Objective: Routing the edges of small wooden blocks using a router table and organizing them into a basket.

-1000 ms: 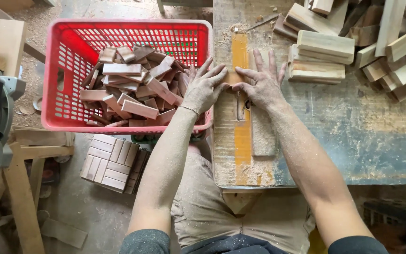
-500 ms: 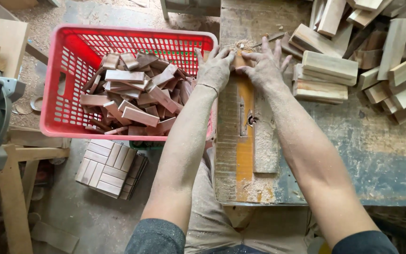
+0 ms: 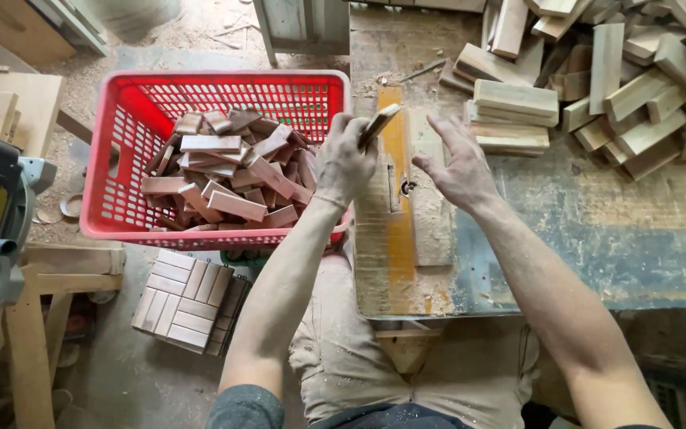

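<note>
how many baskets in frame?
1: red basket left of the bench, full of wood pieces. Left hand at its right rim holds a wood piece. None seem hidden.

Left hand point(image 3: 345, 163) grips a small wood block point(image 3: 379, 122) beside the red basket point(image 3: 121, 159); right hand point(image 3: 458, 163) hovers open over the tabletop point(image 3: 597, 230).

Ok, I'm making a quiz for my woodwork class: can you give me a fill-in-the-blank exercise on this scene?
1. The left hand grips a small wooden piece beside the ____ plastic basket.
2. The right hand is ____, holding nothing.
3. The basket is filled with short ____ blocks.
4. A pile of longer offcuts lies on the bench to the person's ____.

Missing words: red; open; wooden; right
</note>
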